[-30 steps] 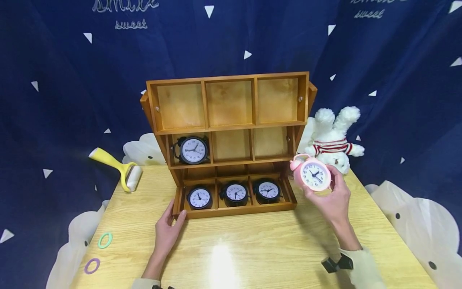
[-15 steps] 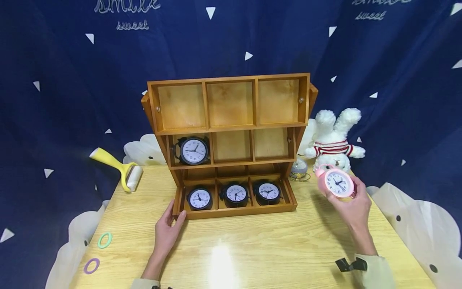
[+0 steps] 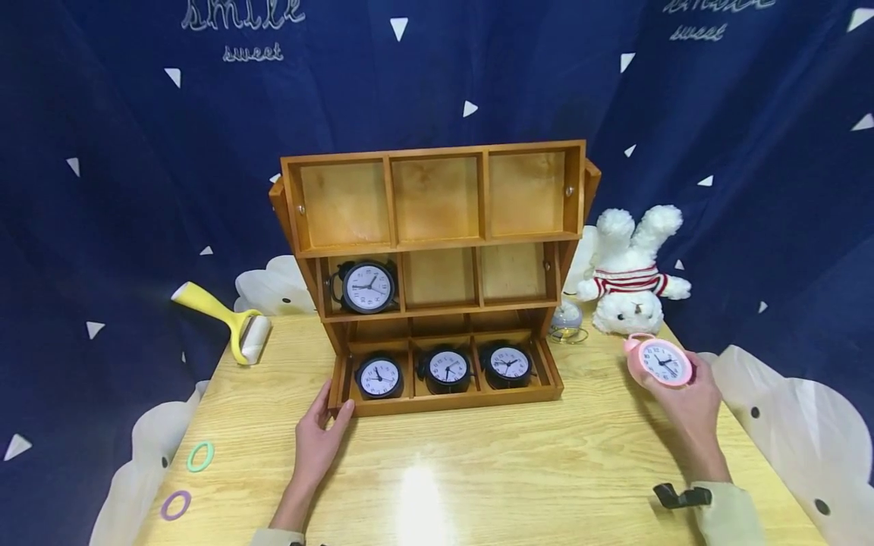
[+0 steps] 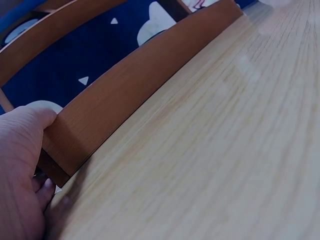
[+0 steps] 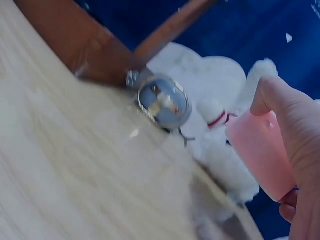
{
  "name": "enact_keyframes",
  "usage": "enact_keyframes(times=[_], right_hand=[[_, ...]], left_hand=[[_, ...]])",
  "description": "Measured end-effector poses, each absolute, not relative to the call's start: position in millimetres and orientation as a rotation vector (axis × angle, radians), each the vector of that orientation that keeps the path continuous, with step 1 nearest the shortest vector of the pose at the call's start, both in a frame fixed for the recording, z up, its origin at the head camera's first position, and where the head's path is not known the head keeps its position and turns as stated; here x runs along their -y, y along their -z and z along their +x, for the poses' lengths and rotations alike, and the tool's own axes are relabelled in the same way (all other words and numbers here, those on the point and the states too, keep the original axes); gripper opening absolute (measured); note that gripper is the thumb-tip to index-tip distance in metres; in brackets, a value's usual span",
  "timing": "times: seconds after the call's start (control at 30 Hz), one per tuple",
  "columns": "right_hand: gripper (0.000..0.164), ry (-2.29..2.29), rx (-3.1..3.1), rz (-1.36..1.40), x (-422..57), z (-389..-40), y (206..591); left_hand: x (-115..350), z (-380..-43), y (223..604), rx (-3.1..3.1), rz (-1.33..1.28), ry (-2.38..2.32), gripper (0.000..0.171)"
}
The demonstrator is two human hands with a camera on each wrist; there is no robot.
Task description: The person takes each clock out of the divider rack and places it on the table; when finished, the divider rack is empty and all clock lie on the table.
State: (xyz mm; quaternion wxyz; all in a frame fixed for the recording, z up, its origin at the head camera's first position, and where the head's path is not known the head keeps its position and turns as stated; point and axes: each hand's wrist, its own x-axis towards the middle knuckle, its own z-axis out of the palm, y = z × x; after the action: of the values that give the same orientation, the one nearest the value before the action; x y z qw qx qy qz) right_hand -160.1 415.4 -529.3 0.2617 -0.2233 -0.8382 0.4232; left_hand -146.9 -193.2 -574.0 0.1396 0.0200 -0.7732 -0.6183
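My right hand point(image 3: 693, 402) holds a pink alarm clock point(image 3: 661, 362) above the right side of the table, its white dial facing up toward me. In the right wrist view the thumb lies along the pink casing point(image 5: 262, 155). My left hand point(image 3: 321, 436) grips the front left corner of a tiered wooden shelf point(image 3: 451, 406), thumb on the front board and fingers at the side. A black alarm clock point(image 3: 367, 287) sits in the middle tier's left compartment. The bottom tier has one black clock per compartment: left point(image 3: 379, 378), middle point(image 3: 447, 369) and right point(image 3: 507, 365).
A white plush toy point(image 3: 628, 273) in a striped top lies upside down at the back right. Beside the shelf stands a small round grey-blue item point(image 3: 565, 322). On the left are a yellow-handled roller point(image 3: 218, 311), a green ring point(image 3: 200, 456) and a purple ring point(image 3: 175, 505).
My right hand has carried the pink alarm clock right and lower, away from the shelf, uncovering the round grey-blue item. The left hand has stayed at the shelf's corner.
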Motion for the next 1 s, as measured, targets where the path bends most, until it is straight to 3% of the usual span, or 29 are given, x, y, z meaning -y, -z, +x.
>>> enact_keyframes(times=[0.43, 1.0], right_hand=[[0.096, -1.148, 2.355, -0.688, -453, -161, 560], [0.098, -1.129, 2.431, -0.669, -467, -171, 570]], left_hand=[[194, -146, 577, 2.232, 0.06, 1.797, 0.068], [193, -146, 576, 2.251, 0.064, 1.787, 0.068]])
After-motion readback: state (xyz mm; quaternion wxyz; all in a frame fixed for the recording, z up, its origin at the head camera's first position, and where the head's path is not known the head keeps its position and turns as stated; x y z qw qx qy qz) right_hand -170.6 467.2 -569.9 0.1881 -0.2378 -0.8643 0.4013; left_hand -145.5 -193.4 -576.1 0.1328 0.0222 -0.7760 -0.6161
